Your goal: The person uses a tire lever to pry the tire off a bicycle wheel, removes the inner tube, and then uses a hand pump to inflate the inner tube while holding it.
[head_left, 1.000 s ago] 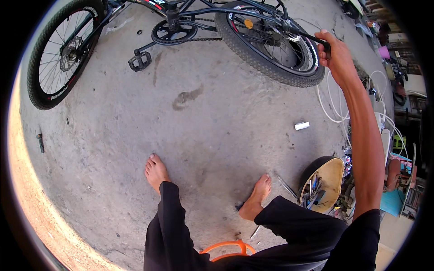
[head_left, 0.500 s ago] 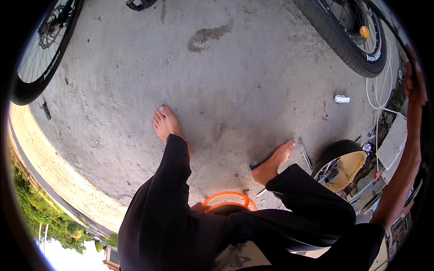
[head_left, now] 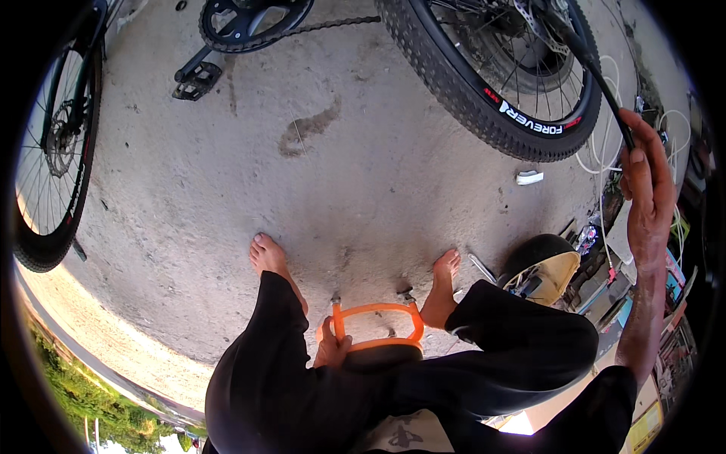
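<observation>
My left hand (head_left: 330, 346) is closed round the side of the orange metal frame (head_left: 414, 324) of what looks like a small stool with a dark seat (head_left: 382, 358). It is between my legs, its two capped feet pointing away from me. Out to the right, my right hand (head_left: 647, 178) has its fingers round the lower end of a thin black bar (head_left: 603, 79). That bar runs up beside the hub of a bicycle wheel (head_left: 484, 98) with a knobbly black tyre. Ahead are the bicycle's chainring (head_left: 253, 23), chain and pedal (head_left: 198, 82).
Another bicycle wheel (head_left: 54, 163) stands at the far left. On the concrete near my right foot lie a metal wrench (head_left: 481, 268) and an upturned black helmet-like bowl (head_left: 538, 261) with things inside. A small white object (head_left: 529, 178) and a white hose (head_left: 603, 181) lie by the tyre.
The view has shifted, showing more of the bicycle and the stool frame. The stool's feet now show, and my left hand is plainer on it. My right hand appears closer in, on the bar.
</observation>
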`<state>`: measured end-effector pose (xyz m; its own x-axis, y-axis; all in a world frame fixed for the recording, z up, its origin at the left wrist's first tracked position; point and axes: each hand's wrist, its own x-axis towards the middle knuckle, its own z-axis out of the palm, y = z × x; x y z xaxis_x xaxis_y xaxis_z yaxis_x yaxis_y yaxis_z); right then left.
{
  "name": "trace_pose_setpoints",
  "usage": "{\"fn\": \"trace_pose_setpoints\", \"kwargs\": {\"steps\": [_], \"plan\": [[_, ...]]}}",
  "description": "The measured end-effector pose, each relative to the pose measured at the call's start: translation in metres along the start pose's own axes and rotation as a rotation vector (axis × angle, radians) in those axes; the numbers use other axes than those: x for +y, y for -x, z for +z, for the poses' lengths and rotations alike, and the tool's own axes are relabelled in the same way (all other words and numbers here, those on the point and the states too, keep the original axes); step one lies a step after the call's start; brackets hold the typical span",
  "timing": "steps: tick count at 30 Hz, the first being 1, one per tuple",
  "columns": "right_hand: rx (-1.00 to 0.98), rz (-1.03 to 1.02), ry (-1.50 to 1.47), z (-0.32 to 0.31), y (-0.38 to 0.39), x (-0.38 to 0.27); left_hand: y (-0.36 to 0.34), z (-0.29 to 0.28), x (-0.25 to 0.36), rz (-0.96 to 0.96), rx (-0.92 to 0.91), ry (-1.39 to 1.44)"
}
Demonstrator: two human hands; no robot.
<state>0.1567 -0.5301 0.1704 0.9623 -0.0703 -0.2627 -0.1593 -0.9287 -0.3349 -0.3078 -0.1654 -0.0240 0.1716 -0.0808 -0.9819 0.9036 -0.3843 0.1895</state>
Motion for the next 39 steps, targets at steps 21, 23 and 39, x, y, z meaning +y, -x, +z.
{"fn": "trace_pose_setpoints", "kwargs": {"steps": [21, 23, 39], "plan": [[0.162, -0.18, -0.148, 0.021, -0.011, 0.015, -0.007, -0.011, -0.018, 0.519, 0.134, 0.751], [0.124, -0.182, -0.142, 0.027, -0.011, 0.016, 0.007, -0.017, -0.024, 0.587, 0.161, 0.807], [0.223, -0.16, -0.506, -0.037, 0.071, 0.124, 0.185, -0.053, 0.095, 1.335, 1.031, 0.305]]}}
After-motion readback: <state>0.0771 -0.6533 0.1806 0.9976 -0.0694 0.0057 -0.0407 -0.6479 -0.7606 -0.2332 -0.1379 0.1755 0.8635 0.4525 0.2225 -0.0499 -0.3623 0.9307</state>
